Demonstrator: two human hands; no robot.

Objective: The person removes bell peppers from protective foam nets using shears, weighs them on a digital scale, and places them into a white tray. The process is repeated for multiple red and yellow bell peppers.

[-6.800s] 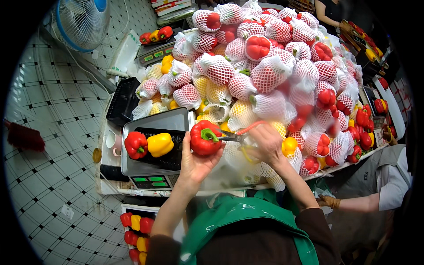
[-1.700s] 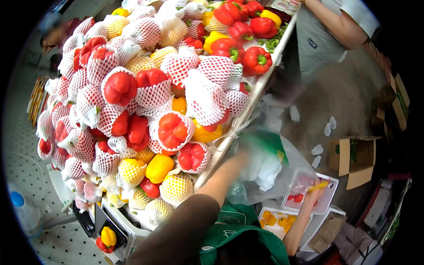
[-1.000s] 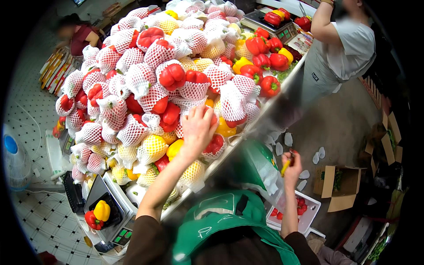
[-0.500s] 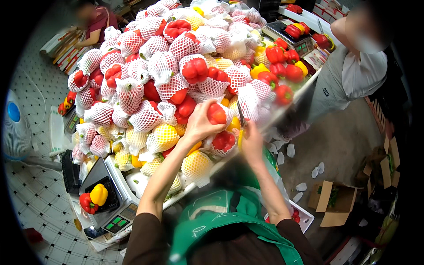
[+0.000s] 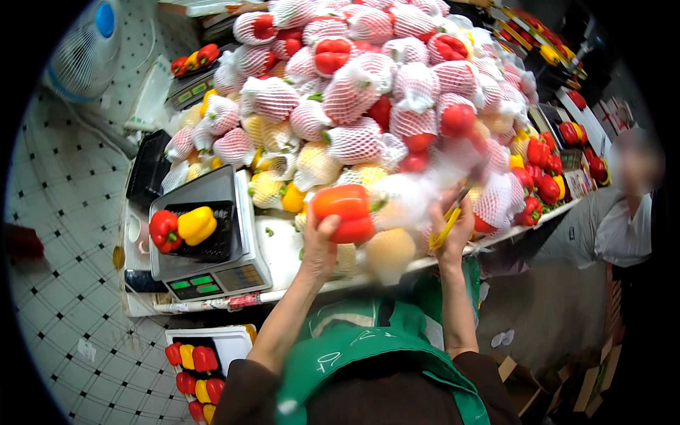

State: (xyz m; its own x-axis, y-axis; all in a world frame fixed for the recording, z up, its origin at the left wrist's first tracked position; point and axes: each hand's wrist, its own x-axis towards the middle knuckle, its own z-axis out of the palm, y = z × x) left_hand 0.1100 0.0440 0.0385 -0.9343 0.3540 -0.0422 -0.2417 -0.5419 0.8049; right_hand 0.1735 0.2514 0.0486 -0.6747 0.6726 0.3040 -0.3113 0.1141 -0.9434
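Note:
A bare red bell pepper (image 5: 345, 212) is gripped in my left hand (image 5: 319, 248), above the near edge of the heaped table. My right hand (image 5: 457, 237) is closed round yellow-handled scissors (image 5: 445, 228), their blades smeared by motion. A blurred white foam net (image 5: 411, 195) shows between my hands; whether the right fingers also pinch it I cannot tell. Beyond them rises a big pile of red and yellow peppers, most in foam nets, such as one netted red pepper (image 5: 352, 92).
Left of my hands, a digital scale (image 5: 248, 265) bears a red pepper (image 5: 164, 230) and a yellow pepper (image 5: 197, 225). Below it sits a white tray (image 5: 234, 343) of peppers in rows. Loose peppers (image 5: 542, 170) lie at right, near another person (image 5: 623, 219). A fan (image 5: 85, 53) stands far left.
The red pepper in my left hand is now out of its net and lower left. My view has swung left, bringing the scale closer. The scissors remain in my right hand.

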